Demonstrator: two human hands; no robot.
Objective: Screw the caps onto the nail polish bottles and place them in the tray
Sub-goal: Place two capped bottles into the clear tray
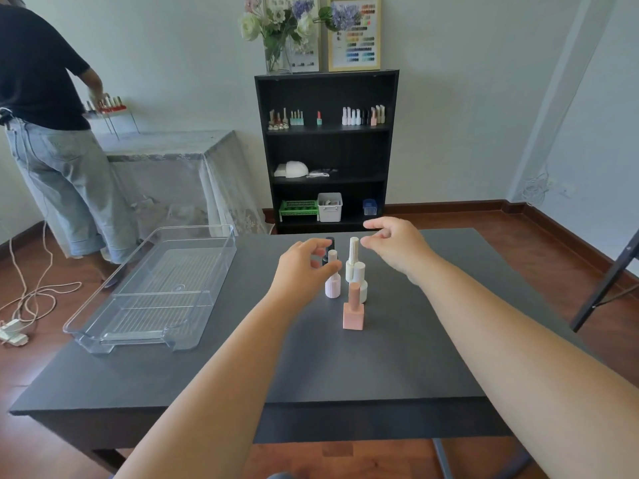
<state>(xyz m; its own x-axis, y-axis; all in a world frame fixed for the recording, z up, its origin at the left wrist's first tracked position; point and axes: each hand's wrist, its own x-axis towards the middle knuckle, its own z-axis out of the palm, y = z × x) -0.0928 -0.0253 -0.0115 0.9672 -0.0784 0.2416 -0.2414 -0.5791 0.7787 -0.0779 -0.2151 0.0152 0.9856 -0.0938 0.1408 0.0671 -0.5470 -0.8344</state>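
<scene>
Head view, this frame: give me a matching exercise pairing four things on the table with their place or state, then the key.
Things:
1. clear tray
2. peach square bottle
3. black bottle
4. left hand

Places or states:
A. nearest the camera in the cluster of bottles
B. farthest back in the cluster, partly hidden behind fingers
C. empty, on the table's left part
D. fingers curled around the pale pink bottle's cap

Pairs: 1-C, 2-A, 3-B, 4-D
</scene>
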